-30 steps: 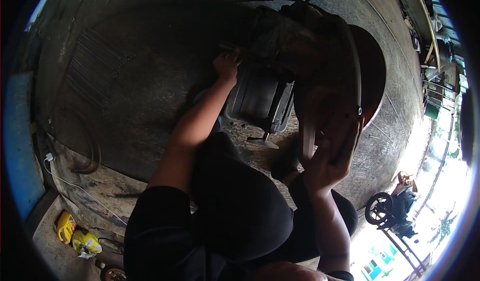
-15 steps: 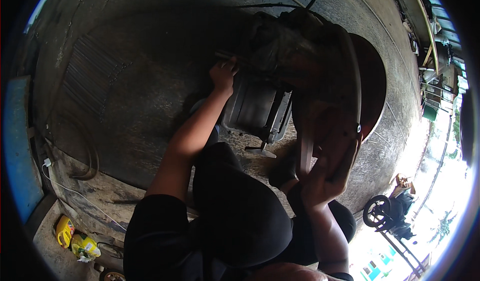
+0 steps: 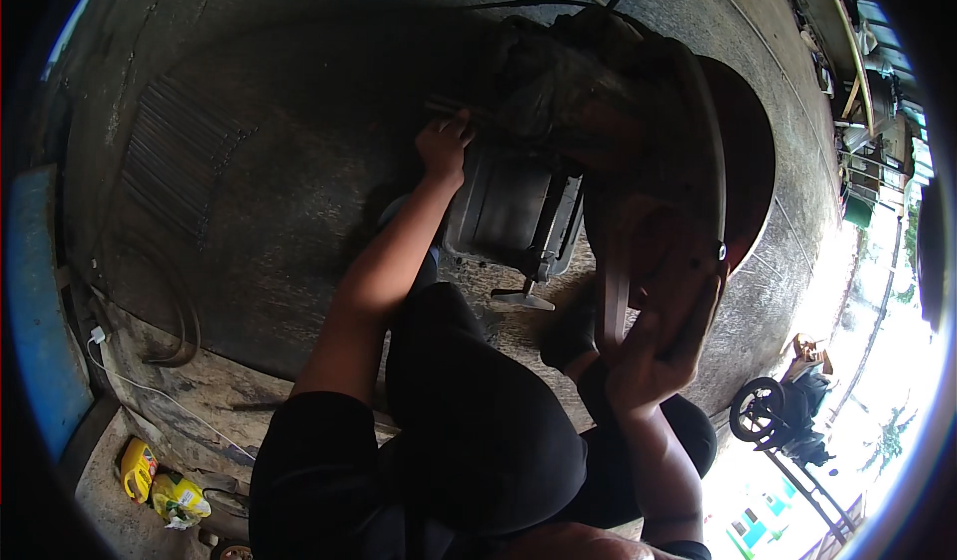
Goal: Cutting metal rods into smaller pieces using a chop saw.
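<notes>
A cut-off saw with a dark reddish guard (image 3: pixel 746 161) stands in front of me, its head over the right side of its metal base (image 3: pixel 496 206). My right hand (image 3: pixel 650 366) is wrapped round the saw's handle (image 3: pixel 615 296). At the base's far left corner, my left hand (image 3: pixel 444 151) closes on a thin metal bar (image 3: pixel 442 106). The bar's other end runs into deep shadow by the saw, so its contact there is hidden. A clamp screw with a T-shaped crank (image 3: pixel 523 299) sticks out of the base toward me.
A bundle of several metal rods (image 3: pixel 179 156) lies on the floor at left. Near the wall are a white cable (image 3: pixel 150 385), a yellow bottle (image 3: pixel 138 468) and a yellow bag (image 3: pixel 179 500). My knee (image 3: pixel 498 410) is close to the base. A motorcycle (image 3: pixel 783 415) stands at right.
The view has shifted slightly. Both hands keep their grips, and the saw head looks almost unmoved.
</notes>
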A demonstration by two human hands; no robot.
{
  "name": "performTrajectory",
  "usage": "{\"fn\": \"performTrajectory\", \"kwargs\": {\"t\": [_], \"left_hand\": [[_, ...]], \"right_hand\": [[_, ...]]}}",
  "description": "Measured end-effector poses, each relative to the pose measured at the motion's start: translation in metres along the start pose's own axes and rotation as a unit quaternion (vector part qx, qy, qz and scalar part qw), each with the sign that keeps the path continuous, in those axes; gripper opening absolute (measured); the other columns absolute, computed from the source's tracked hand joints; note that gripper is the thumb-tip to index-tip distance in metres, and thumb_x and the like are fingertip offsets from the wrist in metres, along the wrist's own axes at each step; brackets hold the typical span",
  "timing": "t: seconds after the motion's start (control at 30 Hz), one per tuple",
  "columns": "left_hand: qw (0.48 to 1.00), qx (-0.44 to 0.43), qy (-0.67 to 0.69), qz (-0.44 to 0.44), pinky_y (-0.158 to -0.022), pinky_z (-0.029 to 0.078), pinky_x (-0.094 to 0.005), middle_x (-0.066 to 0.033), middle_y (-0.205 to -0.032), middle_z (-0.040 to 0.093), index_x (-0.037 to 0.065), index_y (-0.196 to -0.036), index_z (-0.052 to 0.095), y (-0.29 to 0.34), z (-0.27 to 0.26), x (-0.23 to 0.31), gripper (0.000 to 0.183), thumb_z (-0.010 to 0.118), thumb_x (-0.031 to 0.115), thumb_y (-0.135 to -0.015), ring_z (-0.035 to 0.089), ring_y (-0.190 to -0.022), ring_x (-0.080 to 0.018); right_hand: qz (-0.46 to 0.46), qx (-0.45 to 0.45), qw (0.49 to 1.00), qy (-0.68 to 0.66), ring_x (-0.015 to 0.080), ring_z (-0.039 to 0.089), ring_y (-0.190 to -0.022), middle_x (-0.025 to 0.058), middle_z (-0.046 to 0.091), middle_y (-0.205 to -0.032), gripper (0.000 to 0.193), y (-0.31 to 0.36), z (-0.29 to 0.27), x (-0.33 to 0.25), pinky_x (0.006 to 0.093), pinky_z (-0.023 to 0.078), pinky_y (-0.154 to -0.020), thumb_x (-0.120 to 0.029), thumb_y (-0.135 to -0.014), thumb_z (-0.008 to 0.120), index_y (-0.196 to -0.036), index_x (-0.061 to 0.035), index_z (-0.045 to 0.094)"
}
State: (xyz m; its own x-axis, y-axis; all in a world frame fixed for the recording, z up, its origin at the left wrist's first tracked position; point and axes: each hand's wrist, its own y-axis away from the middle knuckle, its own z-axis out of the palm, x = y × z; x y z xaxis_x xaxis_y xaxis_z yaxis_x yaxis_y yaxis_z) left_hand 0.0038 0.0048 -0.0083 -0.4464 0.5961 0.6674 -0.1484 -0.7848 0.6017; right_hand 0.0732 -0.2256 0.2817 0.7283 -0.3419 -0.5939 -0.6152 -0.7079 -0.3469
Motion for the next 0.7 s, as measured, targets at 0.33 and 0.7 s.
{"fn": "performTrajectory", "kwargs": {"t": [0.33,0.7], "left_hand": [[1.000,0.001,0.005,0.003,-0.080,0.057,-0.0321,-0.0097,-0.099,0.060,-0.004,-0.099,0.058,0.0039,0.0024,0.0023,0.016,0.065,0.002,-0.085,0.061,-0.092,-0.0197],[1.000,-0.008,-0.008,0.005,-0.079,0.058,-0.0307,-0.0105,-0.099,0.059,-0.005,-0.096,0.058,0.0084,0.0054,0.0043,0.016,0.066,0.003,-0.085,0.061,-0.092,-0.0189]], "right_hand": [[0.009,-0.012,1.000,0.010,0.0299,0.040,-0.130,0.0224,0.035,-0.144,0.058,-0.0015,-0.0002,-0.0065,0.0382,0.044,-0.098,-0.009,-0.090,0.050,-0.141,0.0081,0.029],[0.013,-0.007,0.999,-0.046,0.0293,0.041,-0.129,0.0218,0.033,-0.145,0.058,0.0027,0.0003,-0.0015,0.0377,0.047,-0.095,-0.006,-0.091,0.047,-0.142,0.0077,0.026]]}}
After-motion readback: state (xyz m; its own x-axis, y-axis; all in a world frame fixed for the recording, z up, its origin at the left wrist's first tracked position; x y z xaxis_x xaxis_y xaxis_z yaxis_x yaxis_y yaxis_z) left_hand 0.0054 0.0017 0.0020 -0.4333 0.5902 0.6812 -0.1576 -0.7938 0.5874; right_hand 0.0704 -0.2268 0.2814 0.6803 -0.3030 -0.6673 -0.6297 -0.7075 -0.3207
